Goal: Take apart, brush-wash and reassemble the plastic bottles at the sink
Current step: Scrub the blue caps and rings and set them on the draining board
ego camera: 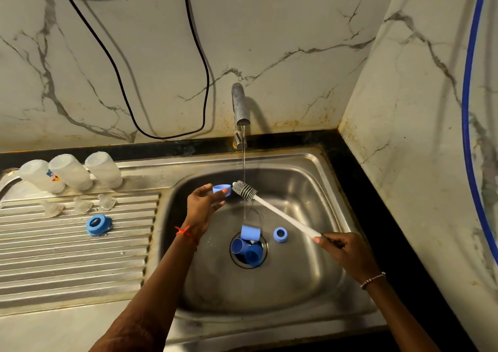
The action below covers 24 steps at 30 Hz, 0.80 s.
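KITCHEN SINK, MID-WASH

I stand in a kitchen. Before me a stainless steel sink with a ribbed drainboard sits in a black counter, its tap running, below marble-look wall tiles. 3 upturned bottles drain.

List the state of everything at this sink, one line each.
Tap, running.
Three bottle bodies, upside down on the drainboard.
Clear teats, loose on the drainboard.
Blue screw ring, detached on the drainboard.
Left hand, pinching a blue ring.
Right hand, gripping the bottle brush.
Blue caps, over the drain.
Basin ring, lying loose.
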Each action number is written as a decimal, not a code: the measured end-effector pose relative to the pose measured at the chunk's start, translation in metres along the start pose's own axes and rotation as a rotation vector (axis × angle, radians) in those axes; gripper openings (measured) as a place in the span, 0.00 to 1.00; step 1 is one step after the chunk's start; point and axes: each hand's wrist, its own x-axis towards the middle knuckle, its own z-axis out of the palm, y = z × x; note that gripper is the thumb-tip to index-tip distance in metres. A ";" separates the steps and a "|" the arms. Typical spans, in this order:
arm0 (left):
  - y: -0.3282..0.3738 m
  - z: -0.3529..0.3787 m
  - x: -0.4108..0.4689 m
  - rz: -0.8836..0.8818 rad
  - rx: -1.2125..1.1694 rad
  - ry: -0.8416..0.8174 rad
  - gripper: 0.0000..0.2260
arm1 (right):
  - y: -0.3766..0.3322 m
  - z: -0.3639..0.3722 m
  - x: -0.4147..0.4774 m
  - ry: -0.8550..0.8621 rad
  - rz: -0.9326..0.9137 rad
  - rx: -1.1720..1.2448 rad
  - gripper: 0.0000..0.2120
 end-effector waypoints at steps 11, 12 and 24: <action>-0.009 -0.004 0.001 0.403 0.513 -0.147 0.23 | -0.021 -0.007 0.029 0.077 -0.233 -0.633 0.16; -0.008 -0.006 0.002 0.417 0.522 -0.142 0.23 | -0.022 -0.007 0.030 0.082 -0.238 -0.640 0.16; -0.002 -0.007 0.003 0.524 0.554 -0.170 0.24 | -0.029 -0.015 0.034 -0.034 -0.093 -0.290 0.18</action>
